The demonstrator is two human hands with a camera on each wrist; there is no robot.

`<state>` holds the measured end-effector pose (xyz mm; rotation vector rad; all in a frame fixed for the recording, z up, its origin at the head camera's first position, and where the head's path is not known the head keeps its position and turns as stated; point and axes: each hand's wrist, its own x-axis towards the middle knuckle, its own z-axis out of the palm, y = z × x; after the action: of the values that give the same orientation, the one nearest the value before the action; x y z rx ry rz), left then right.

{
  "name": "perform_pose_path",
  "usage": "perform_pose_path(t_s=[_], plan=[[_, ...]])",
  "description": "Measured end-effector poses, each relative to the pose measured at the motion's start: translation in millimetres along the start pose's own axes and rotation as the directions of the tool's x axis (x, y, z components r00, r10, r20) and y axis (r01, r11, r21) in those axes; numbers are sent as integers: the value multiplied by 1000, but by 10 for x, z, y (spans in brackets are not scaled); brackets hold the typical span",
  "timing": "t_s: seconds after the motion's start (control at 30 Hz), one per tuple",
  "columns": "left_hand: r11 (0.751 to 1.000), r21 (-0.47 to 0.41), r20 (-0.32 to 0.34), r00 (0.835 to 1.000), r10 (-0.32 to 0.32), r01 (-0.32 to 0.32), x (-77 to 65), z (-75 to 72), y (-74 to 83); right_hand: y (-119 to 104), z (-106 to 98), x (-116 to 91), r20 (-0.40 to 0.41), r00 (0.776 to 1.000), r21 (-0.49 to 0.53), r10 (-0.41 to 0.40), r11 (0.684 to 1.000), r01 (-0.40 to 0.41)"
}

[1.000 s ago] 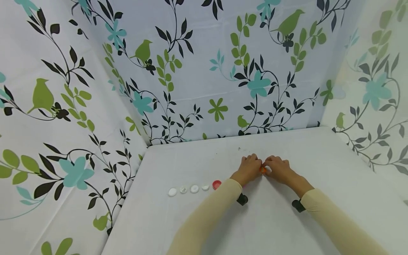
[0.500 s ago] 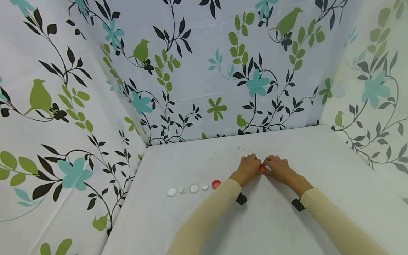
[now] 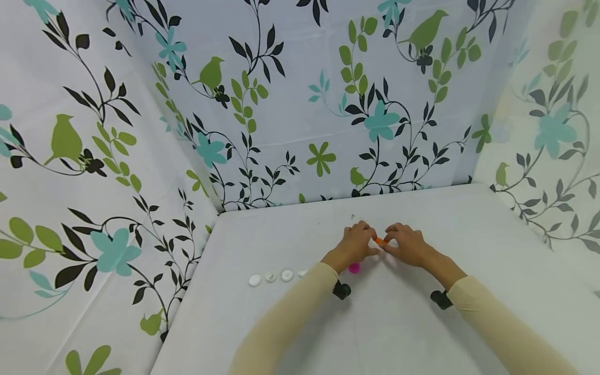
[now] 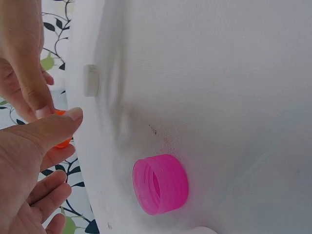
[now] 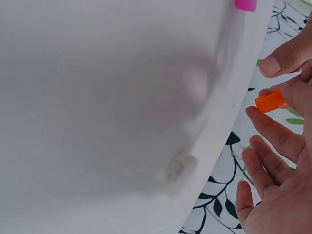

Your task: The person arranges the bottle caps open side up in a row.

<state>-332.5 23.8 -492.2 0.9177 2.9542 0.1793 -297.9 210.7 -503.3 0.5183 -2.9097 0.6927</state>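
In the head view an orange cap point(image 3: 380, 241) sits between both hands, close over the white table. My right hand point(image 3: 407, 246) pinches it between thumb and index finger; the right wrist view shows the orange cap point(image 5: 270, 102) there, other fingers spread. My left hand point(image 3: 354, 244) has its index fingertip right at the cap's other end, its thumb apart from it. A bright pink screw cap point(image 4: 161, 184) lies on its side in the left wrist view, below the left hand. Under the right hand rests a whitish cap point(image 5: 180, 174).
Several white caps, among them a leftmost one point(image 3: 254, 280), lie in a row on the white-covered table point(image 3: 262, 333). A patterned cloth point(image 3: 281, 104) rises behind and at both sides. A black camera mount point(image 3: 341, 290) hangs under the left wrist.
My left hand has shifted left and its thumb has parted from the orange cap, which shows more now. The pink cap has come into view; the left sleeve now hides the red cap.
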Motion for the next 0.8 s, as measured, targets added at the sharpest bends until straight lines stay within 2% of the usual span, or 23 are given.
perform_pose_path(t_s=[0.2, 0.53, 0.8], plan=[[995, -95, -34, 999, -24, 21, -63, 38, -60, -114, 23, 3, 26, 998, 95, 49, 994, -51], [995, -96, -60, 998, -4, -2, -242, 58, -129, -263, 95, -39, 69, 996, 180, 56, 981, -68], [997, -62, -47, 998, 33, -36, -392, 61, -170, -268, 162, -117, 50, 998, 146, -48, 989, 40]])
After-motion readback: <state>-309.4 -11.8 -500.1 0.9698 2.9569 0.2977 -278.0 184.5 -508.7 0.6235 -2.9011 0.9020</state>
